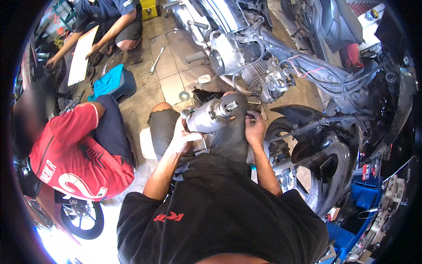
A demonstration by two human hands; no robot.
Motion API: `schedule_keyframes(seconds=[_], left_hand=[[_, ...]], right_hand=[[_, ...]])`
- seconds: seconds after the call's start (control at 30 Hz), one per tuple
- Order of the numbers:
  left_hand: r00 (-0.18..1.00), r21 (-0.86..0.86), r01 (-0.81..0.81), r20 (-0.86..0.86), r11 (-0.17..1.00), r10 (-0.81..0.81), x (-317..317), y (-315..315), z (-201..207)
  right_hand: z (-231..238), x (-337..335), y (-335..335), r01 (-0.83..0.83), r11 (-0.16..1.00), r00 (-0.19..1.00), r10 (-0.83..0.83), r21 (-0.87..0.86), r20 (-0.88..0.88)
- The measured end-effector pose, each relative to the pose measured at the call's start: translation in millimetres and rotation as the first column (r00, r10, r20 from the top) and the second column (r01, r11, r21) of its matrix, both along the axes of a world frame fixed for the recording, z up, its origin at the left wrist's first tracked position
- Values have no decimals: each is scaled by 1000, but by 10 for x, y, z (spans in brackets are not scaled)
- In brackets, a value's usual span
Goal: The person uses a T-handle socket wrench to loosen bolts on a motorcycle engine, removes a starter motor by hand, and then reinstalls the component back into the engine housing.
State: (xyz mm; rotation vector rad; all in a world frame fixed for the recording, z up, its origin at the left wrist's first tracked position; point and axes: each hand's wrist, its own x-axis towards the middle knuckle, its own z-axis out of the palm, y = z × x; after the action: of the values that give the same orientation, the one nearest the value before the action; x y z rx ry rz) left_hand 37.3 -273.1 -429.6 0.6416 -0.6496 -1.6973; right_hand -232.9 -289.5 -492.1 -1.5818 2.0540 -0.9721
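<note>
My left hand [182, 138] is wrapped round a silver-grey metal cylinder [206, 118] with a narrower neck and a bright ribbed stub at its right end. It is held tilted above my lap, the stub pointing up and right. My right hand [255, 128] is beside my right knee, apart from the cylinder. Its fingers are curled in with the tips together; whether something small is between them cannot be made out. An engine [263, 79] with a finned cylinder stands just beyond my knees, joined to a stripped motorcycle frame [325, 75].
A black fender [325, 154] and front wheel are close on my right. A person in a red shirt [88, 154] crouches at left; another holds a white board [82, 57] farther off. A wrench [157, 60] and a teal cloth on a bin [125, 83] lie ahead.
</note>
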Motion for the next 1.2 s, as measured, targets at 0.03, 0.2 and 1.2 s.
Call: schedule_keyframes(seconds=[0.03,0.2,1.2], left_hand=[[1000,3,-21,-16,1000,21,-24,21,24],[997,-18,57,-54,998,-58,-68,73,120],[827,-418,-89,476,904,301,289,243,574]], right_hand=[[58,56,-43,-8,1000,999,8,1,-37],[161,216,-753,-72,964,985,29,-256,-167],[2377,320,-16,-720,420,558,824,-553,-100]])
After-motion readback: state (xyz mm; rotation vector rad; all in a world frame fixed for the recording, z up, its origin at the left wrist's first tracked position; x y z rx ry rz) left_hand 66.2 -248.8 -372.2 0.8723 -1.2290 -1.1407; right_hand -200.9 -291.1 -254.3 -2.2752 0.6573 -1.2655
